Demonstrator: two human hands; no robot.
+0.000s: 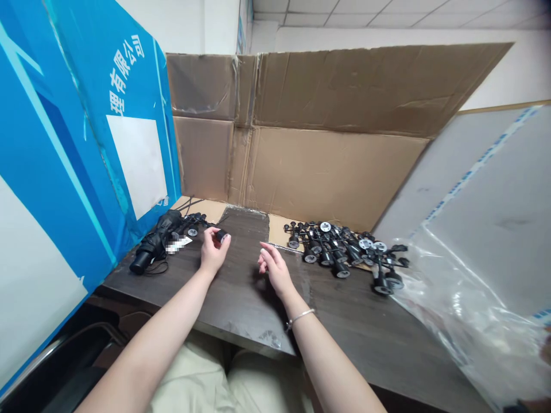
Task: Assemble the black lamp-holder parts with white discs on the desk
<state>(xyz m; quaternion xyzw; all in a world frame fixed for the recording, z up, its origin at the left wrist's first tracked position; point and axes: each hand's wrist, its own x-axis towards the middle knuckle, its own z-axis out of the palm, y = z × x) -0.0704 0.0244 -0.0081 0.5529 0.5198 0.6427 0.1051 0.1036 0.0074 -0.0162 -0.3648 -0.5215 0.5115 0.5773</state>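
My left hand (212, 252) is closed around a small black cylindrical part (221, 236), pinched between thumb and fingers above the table. To its right, my right hand (274, 268) hovers over the dark tabletop, fingers loosely bent and somewhat apart, with nothing visible in them. A pile of similar black parts (340, 249), with pale round ends and thin stems, lies right of that hand. More small black parts (193, 225) are heaped behind and left of my left hand, beside a folded black umbrella (157, 241).
The dark wooden table (241, 298) has cardboard panels (336, 172) at its back. A blue printed board (86, 143) stands along the left. Clear plastic sheeting (447, 304) drapes over the right side. A dark chair (73, 355) is at lower left.
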